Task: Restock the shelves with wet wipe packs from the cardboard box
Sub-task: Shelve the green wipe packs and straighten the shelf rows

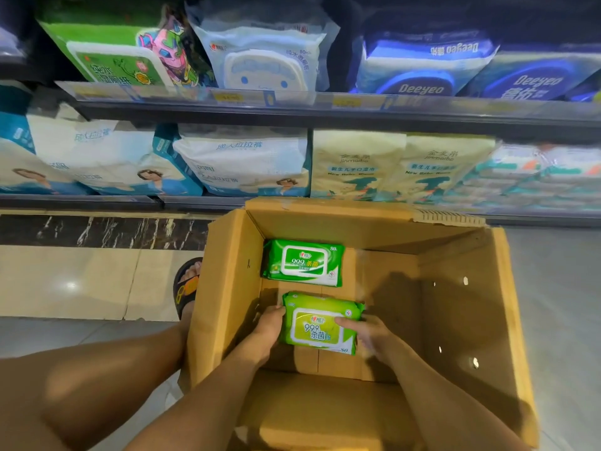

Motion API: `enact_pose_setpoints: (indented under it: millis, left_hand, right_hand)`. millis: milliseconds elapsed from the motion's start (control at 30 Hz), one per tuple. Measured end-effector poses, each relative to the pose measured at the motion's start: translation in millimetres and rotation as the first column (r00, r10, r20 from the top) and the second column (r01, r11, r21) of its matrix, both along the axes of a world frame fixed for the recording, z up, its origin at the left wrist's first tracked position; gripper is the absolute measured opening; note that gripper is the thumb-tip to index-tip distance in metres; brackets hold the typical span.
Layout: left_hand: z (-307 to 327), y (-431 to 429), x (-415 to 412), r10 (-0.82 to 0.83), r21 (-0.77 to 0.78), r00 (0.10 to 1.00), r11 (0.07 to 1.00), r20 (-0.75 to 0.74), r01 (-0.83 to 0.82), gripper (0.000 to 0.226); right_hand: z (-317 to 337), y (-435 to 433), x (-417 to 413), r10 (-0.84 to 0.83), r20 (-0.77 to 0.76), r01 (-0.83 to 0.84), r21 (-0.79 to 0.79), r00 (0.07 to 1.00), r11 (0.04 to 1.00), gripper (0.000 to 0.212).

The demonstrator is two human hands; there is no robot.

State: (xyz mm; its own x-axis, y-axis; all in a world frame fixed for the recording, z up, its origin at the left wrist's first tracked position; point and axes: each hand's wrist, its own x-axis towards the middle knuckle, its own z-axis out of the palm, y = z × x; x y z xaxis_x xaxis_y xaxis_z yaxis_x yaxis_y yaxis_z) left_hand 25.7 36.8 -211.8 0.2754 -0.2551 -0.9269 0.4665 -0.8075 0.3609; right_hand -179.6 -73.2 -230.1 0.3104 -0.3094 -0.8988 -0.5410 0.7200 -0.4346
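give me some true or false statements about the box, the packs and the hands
1. The box has two green packs in it. True.
2. The left hand and right hand both hold the near pack. True.
3. A hand grips the far pack. False: no hand touches it; it lies flat on the box floor.
4. The box is closed. False: it is open at the top, flaps out.
5. The shelves are bare. False: they hold rows of packaged goods.
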Motion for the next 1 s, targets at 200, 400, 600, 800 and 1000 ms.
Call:
enact_pose_setpoints:
  millis: [200, 400, 600, 800, 1000]
  left_hand:
    - [14, -8, -10, -0.037, -0.059, 0.999, 0.998, -0.024, 0.035, 0.037]
    - [29, -21, -18, -0.08, -0.153, 0.996, 0.986, -0.029, 0.074, 0.034]
    - [33, -34, -30, -0.213, -0.167, 0.977, 0.962, 0.025, 0.214, 0.038]
    - [21, -59, -14, -0.388, -0.032, 0.809, 0.894, 0.442, 0.446, 0.043]
    - [10, -74, 22, -0.458, 0.106, 0.657, 0.859, 0.599, 0.501, 0.055]
  right_hand:
    - [28, -4, -6, -0.189, 0.107, 0.198, -0.076, 0.976, 0.977, 0.068]
    - [68, -21, -16, -0.062, 0.104, 0.074, -0.108, 0.993, 0.991, 0.053]
    - [87, -25, -34, -0.027, 0.102, 0.047, -0.196, 0.994, 0.979, 0.061]
    - [83, -27, -60, -0.139, 0.027, 0.141, -0.237, 0.99, 0.961, 0.062]
    - [71, -27, -76, -0.204, -0.022, 0.192, -0.25, 0.979, 0.949, 0.054]
